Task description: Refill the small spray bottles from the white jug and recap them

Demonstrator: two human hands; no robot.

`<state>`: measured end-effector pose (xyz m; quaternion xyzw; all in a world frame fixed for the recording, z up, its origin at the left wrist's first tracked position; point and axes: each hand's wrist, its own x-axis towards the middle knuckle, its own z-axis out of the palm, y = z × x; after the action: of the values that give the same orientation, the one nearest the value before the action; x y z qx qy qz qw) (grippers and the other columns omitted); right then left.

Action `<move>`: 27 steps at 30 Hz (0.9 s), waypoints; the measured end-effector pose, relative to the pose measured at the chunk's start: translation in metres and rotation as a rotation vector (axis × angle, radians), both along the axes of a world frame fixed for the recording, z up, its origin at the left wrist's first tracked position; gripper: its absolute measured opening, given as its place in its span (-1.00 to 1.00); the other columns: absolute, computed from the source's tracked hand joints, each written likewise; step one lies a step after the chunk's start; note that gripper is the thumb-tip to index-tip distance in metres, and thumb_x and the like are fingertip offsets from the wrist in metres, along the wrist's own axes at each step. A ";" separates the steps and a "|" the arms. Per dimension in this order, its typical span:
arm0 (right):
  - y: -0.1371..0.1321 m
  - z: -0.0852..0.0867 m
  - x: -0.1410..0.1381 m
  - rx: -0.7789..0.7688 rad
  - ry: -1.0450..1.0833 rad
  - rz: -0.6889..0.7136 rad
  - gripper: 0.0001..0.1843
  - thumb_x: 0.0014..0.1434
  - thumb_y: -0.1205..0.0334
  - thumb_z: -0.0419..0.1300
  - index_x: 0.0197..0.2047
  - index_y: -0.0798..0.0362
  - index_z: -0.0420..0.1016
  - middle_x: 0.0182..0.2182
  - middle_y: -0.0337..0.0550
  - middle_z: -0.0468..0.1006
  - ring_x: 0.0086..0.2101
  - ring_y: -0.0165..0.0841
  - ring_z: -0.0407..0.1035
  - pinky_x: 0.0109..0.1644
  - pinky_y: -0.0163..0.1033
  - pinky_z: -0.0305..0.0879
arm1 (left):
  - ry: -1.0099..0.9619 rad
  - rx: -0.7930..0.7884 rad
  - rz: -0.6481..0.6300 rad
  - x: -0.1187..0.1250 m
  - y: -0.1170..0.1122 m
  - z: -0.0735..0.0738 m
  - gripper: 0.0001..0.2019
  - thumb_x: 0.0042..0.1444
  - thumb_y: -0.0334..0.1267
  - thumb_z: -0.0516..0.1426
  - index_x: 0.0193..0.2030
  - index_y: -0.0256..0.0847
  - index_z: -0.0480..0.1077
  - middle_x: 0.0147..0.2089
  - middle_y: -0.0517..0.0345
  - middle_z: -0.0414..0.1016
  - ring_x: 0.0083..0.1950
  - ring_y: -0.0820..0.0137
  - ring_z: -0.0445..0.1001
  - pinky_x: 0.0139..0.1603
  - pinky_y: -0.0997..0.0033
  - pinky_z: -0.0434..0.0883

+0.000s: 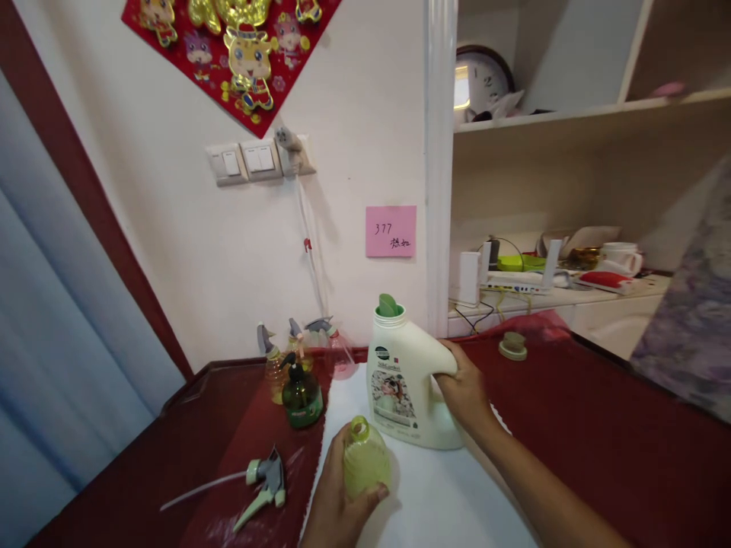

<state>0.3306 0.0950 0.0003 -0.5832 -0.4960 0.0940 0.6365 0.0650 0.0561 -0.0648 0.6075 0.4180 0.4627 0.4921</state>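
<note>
My left hand (336, 495) is wrapped around a small yellow-green spray bottle (368, 460) with its top off, the open neck facing up. My right hand (465, 388) grips the handle of a large pale-green detergent jug (394, 380). The jug is uncapped, a green spout showing in its mouth, and it stands nearly upright just behind the small bottle. A grey and pale-green trigger spray head (268, 483) with its long tube lies on the red tabletop to the left. The round green jug cap (512, 345) sits on the table at the right.
A dark pump bottle (301, 396) stands left of the jug, with several spray bottles behind it, including a pink one (341, 354). White cloth (434, 502) covers the table's middle. A white router (514, 285) rests on the shelf at right.
</note>
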 end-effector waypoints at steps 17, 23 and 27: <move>-0.087 -0.044 -0.113 -0.121 0.022 0.358 -0.25 0.10 0.07 0.23 0.34 0.05 0.24 0.27 0.16 0.43 0.23 -0.01 0.36 0.26 0.18 0.34 | 0.046 0.006 -0.149 -0.008 -0.015 0.048 0.42 -0.34 -0.03 0.50 0.54 -0.29 -0.29 0.57 -0.40 -0.06 0.52 -0.13 0.11 0.47 -0.04 0.16; -0.086 -0.063 -0.126 -0.204 0.031 0.478 -0.05 0.08 0.02 0.24 0.45 0.16 0.03 0.43 0.22 0.18 0.40 -0.03 0.09 0.48 0.20 -0.01 | 0.641 0.265 0.190 -0.102 -0.017 0.085 -0.46 0.18 0.09 0.11 0.19 -0.19 0.42 0.26 -0.11 0.47 0.30 0.04 0.42 0.31 0.06 0.35; -0.092 -0.066 -0.125 -0.212 0.012 0.502 -0.09 0.12 0.02 0.21 0.46 0.13 0.04 0.44 0.16 0.17 0.40 -0.08 0.07 0.50 0.16 -0.06 | 0.845 0.228 0.281 -0.153 -0.019 0.084 -0.57 0.21 0.03 0.04 -0.01 -0.23 0.51 0.01 -0.13 0.60 0.04 0.02 0.54 0.11 0.04 0.42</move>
<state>0.2054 0.0032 -0.0659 -0.5047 -0.6087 0.3038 0.5315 -0.0878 0.0370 0.0190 0.7306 0.6068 0.2795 0.1409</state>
